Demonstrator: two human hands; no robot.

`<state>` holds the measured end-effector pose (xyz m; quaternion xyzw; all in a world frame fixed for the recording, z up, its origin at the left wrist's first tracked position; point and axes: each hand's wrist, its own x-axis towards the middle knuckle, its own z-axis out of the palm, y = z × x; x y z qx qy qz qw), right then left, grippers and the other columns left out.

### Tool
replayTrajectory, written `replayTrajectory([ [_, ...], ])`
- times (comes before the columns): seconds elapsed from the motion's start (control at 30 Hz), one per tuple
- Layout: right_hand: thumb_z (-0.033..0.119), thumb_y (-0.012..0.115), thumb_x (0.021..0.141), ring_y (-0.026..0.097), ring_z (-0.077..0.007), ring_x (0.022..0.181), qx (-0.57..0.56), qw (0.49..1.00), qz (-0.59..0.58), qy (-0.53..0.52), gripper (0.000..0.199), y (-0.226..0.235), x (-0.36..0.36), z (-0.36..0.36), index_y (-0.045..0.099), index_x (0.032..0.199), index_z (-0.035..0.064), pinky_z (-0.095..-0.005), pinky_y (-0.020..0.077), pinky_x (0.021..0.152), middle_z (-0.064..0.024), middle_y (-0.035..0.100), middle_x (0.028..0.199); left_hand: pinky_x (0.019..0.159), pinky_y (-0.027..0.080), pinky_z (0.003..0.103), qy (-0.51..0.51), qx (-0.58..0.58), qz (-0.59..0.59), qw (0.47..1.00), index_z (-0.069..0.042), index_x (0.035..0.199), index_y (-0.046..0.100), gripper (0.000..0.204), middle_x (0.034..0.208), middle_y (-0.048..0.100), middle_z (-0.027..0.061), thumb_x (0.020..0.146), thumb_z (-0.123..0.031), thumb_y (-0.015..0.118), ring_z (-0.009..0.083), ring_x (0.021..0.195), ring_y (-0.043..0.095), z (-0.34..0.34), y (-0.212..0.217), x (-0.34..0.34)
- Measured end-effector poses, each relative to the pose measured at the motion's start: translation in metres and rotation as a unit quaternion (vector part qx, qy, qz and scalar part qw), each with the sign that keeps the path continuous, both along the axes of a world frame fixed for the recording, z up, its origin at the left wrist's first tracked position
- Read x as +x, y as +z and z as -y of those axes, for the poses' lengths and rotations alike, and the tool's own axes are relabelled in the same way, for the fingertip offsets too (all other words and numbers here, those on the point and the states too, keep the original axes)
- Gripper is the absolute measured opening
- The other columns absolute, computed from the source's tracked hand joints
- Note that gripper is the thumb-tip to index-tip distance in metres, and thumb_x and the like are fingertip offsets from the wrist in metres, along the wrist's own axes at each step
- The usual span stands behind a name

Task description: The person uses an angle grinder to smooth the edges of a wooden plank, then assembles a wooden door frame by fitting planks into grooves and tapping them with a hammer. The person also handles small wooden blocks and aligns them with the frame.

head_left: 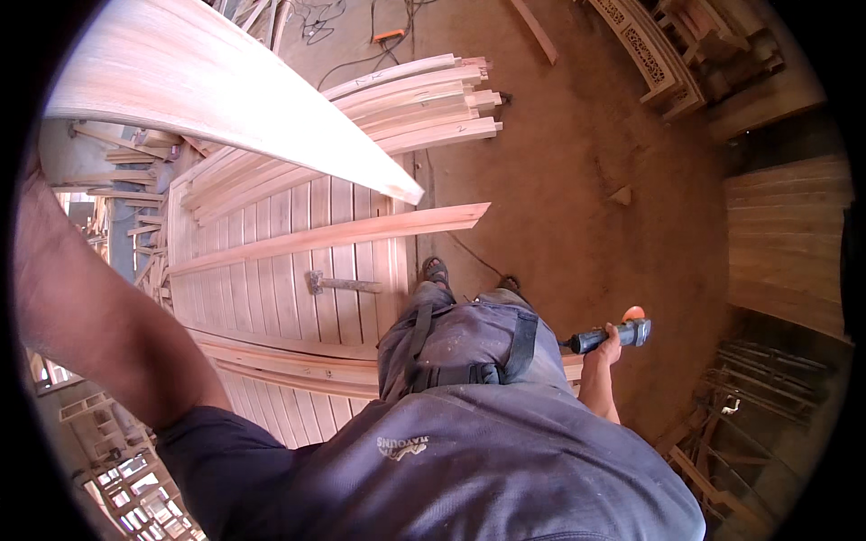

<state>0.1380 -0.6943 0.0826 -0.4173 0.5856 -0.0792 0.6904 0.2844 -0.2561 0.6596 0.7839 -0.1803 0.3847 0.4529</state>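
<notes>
At my right side, my right hand (pixel 609 347) is wrapped round an angle grinder (pixel 591 341) with a dark body and an orange disc (pixel 635 314). The tool hangs clear of the wood. My left forearm (pixel 108 288) reaches up to the far left, and its hand is hidden past the picture's edge. Close to that arm a broad pale wooden board (pixel 198 90) is raised and tilted, narrowing to a tip. Whether my left hand holds it cannot be seen. Beneath lie a loose wood strip (pixel 334 239) and a hammer (pixel 347 284) on a slatted wooden panel (pixel 271 293).
Several tenoned wood strips (pixel 424 99) are stacked on the panel's far end. Cables (pixel 361 61) run over the floor beyond. Carved wooden pieces (pixel 645 45) stand at the far right, with a plank panel (pixel 785 239) below them. Wood scraps (pixel 144 189) lie at left.
</notes>
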Motion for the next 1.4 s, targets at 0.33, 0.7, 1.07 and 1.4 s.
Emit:
replayTrajectory([
  [0.33,0.001,0.072,0.071,0.063,-0.0239,0.065,-0.102,0.989,-0.011,0.107,0.026,0.012,0.05,0.002,0.057,0.092,0.0021,-0.0377,0.0548,0.06,-0.0073,0.061,0.083,0.071,0.058,0.039,0.0,0.013,-0.145,0.989,0.003,0.11,0.063,0.04,0.093,0.068,0.0197,0.077,-0.016,0.074,0.0253,0.079,0.069,0.019,-0.069,-0.026],
  [0.7,0.004,0.074,0.07,0.061,-0.021,0.067,-0.101,0.982,-0.041,0.153,0.025,0.04,0.073,-0.025,0.06,0.09,0.0032,-0.0354,0.052,0.063,-0.0045,0.06,0.08,0.076,0.058,0.039,0.0,0.219,-0.358,0.908,0.0,0.124,0.056,0.053,0.099,0.069,0.0193,0.08,-0.021,0.077,0.0248,0.086,0.069,-0.055,-0.035,0.036],
  [1.07,0.026,0.074,0.075,0.064,-0.0277,0.091,0.009,0.974,-0.156,0.162,0.044,0.005,0.04,-0.062,0.059,0.114,0.01,-0.0433,0.0535,0.08,-0.0065,0.066,0.104,0.087,0.056,0.048,-0.049,0.435,-0.54,0.719,-0.011,0.129,0.052,0.061,0.113,0.064,0.017,0.072,-0.004,0.073,0.036,0.109,0.063,-0.296,-0.377,0.127],
  [1.4,0.025,0.073,0.073,0.064,-0.0285,0.098,-0.065,0.981,-0.109,0.147,0.052,0.095,0.089,-0.12,0.058,0.121,0.0097,-0.0434,0.055,0.084,-0.0079,0.066,0.113,0.093,0.052,0.047,0.129,-0.188,-0.809,0.542,-0.007,0.122,0.062,0.036,0.119,0.066,0.0169,0.094,-0.03,0.061,0.0336,0.109,0.063,-0.498,-0.612,0.117],
])
